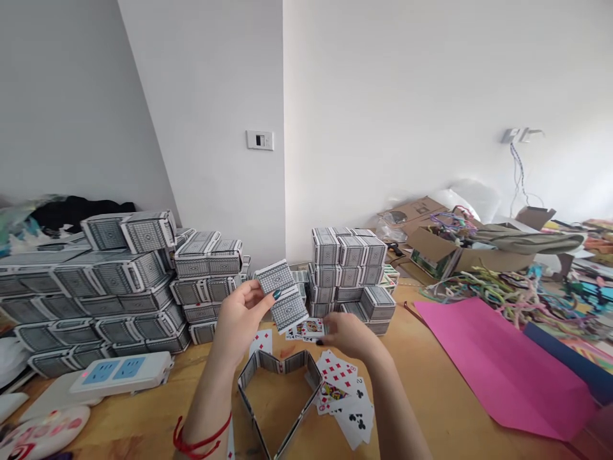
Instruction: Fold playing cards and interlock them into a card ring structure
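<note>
My left hand [245, 314] pinches a grey-patterned piece made of joined playing cards [283, 295], holding it tilted above the table. My right hand [352, 335] is low over face-up playing cards [311, 328], its thumb and fingers apart; whether they touch the cards I cannot tell. Between my forearms stands an open, heart-like frame of joined cards [246, 396]. Loose face-up cards [354, 412] lie fanned out to its right, with a diamond card [261, 342] behind it.
Stacked card blocks stand in a large pile [129, 300] at left and a smaller pile [349, 265] behind my right hand. A white power strip [122, 374] lies at left. Pink paper [507, 370], tangled cords [517, 291] and a cardboard box [479, 260] occupy the right.
</note>
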`<state>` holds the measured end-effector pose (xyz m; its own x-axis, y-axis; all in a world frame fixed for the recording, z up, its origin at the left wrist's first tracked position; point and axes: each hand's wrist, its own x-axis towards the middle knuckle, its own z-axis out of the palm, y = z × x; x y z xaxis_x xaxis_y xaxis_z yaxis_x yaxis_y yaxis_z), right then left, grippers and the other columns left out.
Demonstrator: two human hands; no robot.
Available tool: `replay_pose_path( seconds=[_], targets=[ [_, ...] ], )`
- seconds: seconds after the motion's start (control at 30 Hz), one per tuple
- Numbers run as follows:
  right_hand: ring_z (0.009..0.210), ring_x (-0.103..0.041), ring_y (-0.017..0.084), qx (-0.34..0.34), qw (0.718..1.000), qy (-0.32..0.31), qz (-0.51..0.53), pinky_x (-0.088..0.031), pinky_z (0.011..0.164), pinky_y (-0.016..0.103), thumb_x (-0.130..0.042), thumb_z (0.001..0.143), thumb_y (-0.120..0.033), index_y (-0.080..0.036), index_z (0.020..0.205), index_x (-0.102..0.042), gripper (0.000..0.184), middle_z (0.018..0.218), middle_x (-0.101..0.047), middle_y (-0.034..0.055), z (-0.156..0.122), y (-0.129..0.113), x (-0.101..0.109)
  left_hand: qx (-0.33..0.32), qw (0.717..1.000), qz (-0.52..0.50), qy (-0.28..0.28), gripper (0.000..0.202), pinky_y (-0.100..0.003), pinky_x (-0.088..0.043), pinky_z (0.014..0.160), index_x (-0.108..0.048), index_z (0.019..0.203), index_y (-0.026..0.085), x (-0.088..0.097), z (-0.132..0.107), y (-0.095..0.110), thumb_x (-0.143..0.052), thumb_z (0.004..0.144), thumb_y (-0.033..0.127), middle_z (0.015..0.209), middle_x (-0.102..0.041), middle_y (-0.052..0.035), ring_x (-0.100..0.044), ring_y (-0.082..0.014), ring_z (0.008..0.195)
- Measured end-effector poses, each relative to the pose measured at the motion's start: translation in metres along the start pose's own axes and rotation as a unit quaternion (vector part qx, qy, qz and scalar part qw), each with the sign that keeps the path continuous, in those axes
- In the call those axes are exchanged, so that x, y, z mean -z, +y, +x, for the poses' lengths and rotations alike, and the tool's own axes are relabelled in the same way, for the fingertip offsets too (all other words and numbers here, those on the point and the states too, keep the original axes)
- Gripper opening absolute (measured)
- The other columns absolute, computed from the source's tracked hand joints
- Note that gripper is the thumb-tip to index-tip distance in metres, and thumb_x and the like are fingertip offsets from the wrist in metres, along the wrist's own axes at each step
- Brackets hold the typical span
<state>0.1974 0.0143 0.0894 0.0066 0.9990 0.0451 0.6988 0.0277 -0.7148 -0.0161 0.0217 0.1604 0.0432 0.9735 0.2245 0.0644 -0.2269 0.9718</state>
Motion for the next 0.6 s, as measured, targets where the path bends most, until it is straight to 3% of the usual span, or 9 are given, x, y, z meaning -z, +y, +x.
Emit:
replay_pose_path(
  seconds=[0.1,0.17,0.23,0.3,0.4,0.5,0.6],
  targets=[
    [0.071,-0.064,0.028,-0.111,0.988,-0.039,-0.104,-0.044,0.053,0.030,-0.081,0.020,-0.014,-0.020,0.057,-0.062,0.043,0.071,-0.068,0.0074,0.011,0.025,-0.024,0.018,1.000,0.005,-0.005,0.037,-0.028,-0.051,0.058,-0.056,0.101,0.014,0.001,0.001,-0.002,-0.059,0.071,0.036,0.095,-0.066,-0.0096,-0.063,-0.0201,0.077],
    [0.086,-0.062,0.035,-0.145,0.980,-0.045,-0.130,-0.047,0.058,0.035,-0.080,0.009,-0.010,-0.019,0.061,-0.062,0.055,0.083,-0.068,0.0124,0.016,0.032,-0.039,0.021,0.999,0.025,-0.001,0.040,-0.028,-0.051,0.056,-0.055,0.104,0.013,0.001,0.002,-0.005,-0.059,0.071,0.037,0.096,-0.065,-0.0104,-0.063,-0.0206,0.076],
    [0.099,-0.056,0.041,-0.176,0.971,-0.024,-0.159,-0.048,0.064,0.041,-0.078,0.005,-0.005,-0.018,0.072,-0.064,0.070,0.097,-0.065,0.0175,0.019,0.030,-0.049,0.010,0.999,0.046,0.018,0.042,-0.028,-0.051,0.064,-0.055,0.106,0.013,0.002,0.003,-0.007,-0.058,0.072,0.037,0.097,-0.066,-0.0107,-0.063,-0.0209,0.081],
    [0.105,-0.052,0.042,-0.198,0.961,-0.022,-0.191,-0.048,0.069,0.044,-0.079,0.008,-0.003,-0.017,0.083,-0.063,0.078,0.105,-0.062,0.0206,0.019,0.023,-0.053,-0.004,0.998,0.053,0.022,0.042,-0.030,-0.049,0.074,-0.055,0.109,0.013,0.002,0.005,-0.010,-0.057,0.073,0.036,0.099,-0.066,-0.0104,-0.062,-0.0205,0.086],
    [0.103,-0.056,0.037,-0.205,0.946,-0.074,-0.238,-0.048,0.075,0.043,-0.082,0.021,-0.003,-0.015,0.097,-0.060,0.080,0.104,-0.063,0.0204,0.017,0.012,-0.050,-0.017,0.998,0.059,0.023,0.041,-0.030,-0.047,0.079,-0.056,0.112,0.015,0.003,0.006,-0.011,-0.054,0.076,0.034,0.101,-0.066,-0.0097,-0.061,-0.0203,0.090],
    [0.101,-0.059,0.032,-0.210,0.930,-0.134,-0.270,-0.049,0.079,0.038,-0.083,0.030,-0.007,-0.013,0.106,-0.056,0.080,0.103,-0.065,0.0167,0.017,0.008,-0.046,-0.028,0.996,0.082,0.035,0.044,-0.028,-0.048,0.075,-0.055,0.116,0.016,0.003,0.006,-0.011,-0.053,0.077,0.034,0.098,-0.067,-0.0083,-0.061,-0.0200,0.090],
    [0.098,-0.061,0.029,-0.212,0.923,-0.160,-0.279,-0.050,0.078,0.036,-0.082,0.037,-0.011,-0.013,0.104,-0.058,0.072,0.104,-0.065,0.0151,0.018,0.010,-0.045,-0.032,0.994,0.095,0.037,0.048,-0.026,-0.049,0.064,-0.053,0.120,0.018,0.003,0.005,-0.011,-0.054,0.076,0.036,0.092,-0.068,-0.0067,-0.063,-0.0184,0.077]
  ],
)
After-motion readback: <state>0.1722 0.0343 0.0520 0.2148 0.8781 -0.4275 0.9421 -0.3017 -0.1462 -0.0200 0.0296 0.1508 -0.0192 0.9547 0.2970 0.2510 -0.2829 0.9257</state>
